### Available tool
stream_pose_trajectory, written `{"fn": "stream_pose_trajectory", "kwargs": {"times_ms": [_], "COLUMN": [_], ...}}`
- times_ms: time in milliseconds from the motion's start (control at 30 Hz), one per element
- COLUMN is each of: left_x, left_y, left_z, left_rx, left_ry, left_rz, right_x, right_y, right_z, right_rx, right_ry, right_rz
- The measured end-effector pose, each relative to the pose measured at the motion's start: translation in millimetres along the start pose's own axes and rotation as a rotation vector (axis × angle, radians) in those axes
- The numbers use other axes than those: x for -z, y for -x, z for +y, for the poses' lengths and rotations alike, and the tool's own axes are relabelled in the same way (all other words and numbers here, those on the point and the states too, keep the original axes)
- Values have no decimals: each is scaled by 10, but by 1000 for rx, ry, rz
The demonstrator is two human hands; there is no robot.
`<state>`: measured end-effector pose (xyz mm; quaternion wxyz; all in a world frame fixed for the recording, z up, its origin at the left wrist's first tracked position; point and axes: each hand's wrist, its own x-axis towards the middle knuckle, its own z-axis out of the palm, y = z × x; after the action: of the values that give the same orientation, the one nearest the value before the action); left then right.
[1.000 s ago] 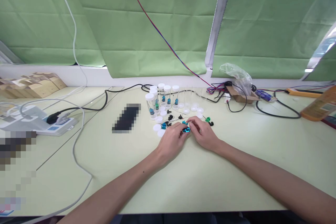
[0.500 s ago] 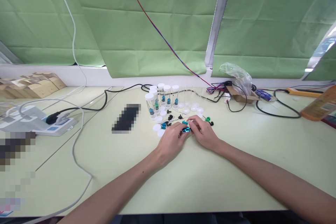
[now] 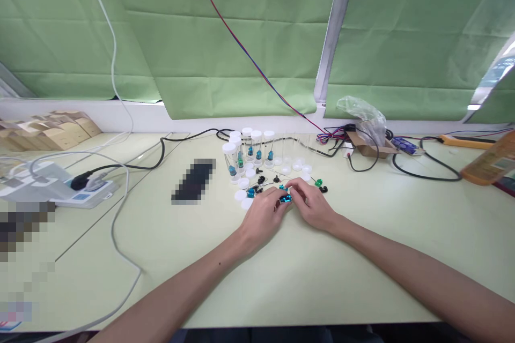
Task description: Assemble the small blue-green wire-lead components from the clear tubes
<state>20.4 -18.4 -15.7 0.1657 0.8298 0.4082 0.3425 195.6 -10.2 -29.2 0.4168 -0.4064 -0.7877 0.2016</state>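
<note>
My left hand (image 3: 262, 218) is closed, its fingertips pinching a small shiny blue part (image 3: 286, 199). My right hand (image 3: 313, 208) meets it from the right with curled fingers and thumb at the same part; what lies between its fingertips is mostly hidden. Just beyond the fingers is a second blue piece (image 3: 283, 187). Around the hands lie small black pieces (image 3: 277, 179), a green piece (image 3: 318, 183), another blue piece (image 3: 251, 193) and several white caps (image 3: 241, 195). Behind them stand capped clear tubes (image 3: 256, 142) with blue or green pieces inside.
Uncapped clear tubes (image 3: 287, 144) stand farther back. A dark pixelated rectangle (image 3: 195, 181) and a white power strip (image 3: 86, 193) are to the left. At the right are a cardboard box (image 3: 372, 147), black cables (image 3: 426, 174) and an orange bottle (image 3: 493, 161).
The fingers of my right hand have shifted slightly around the blue part. My left hand stays almost still, and the things on the table keep their places.
</note>
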Motion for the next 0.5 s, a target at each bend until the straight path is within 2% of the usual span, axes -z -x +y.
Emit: {"fn": "stream_pose_trajectory", "kwargs": {"times_ms": [500], "left_x": [-6], "left_y": [3], "left_z": [6], "left_rx": [-8], "left_ry": [10], "left_rz": [-27], "right_x": [-8], "right_y": [-9], "right_z": [-8], "right_rx": [-66], "right_ry": [-13], "right_rz": [10]}}
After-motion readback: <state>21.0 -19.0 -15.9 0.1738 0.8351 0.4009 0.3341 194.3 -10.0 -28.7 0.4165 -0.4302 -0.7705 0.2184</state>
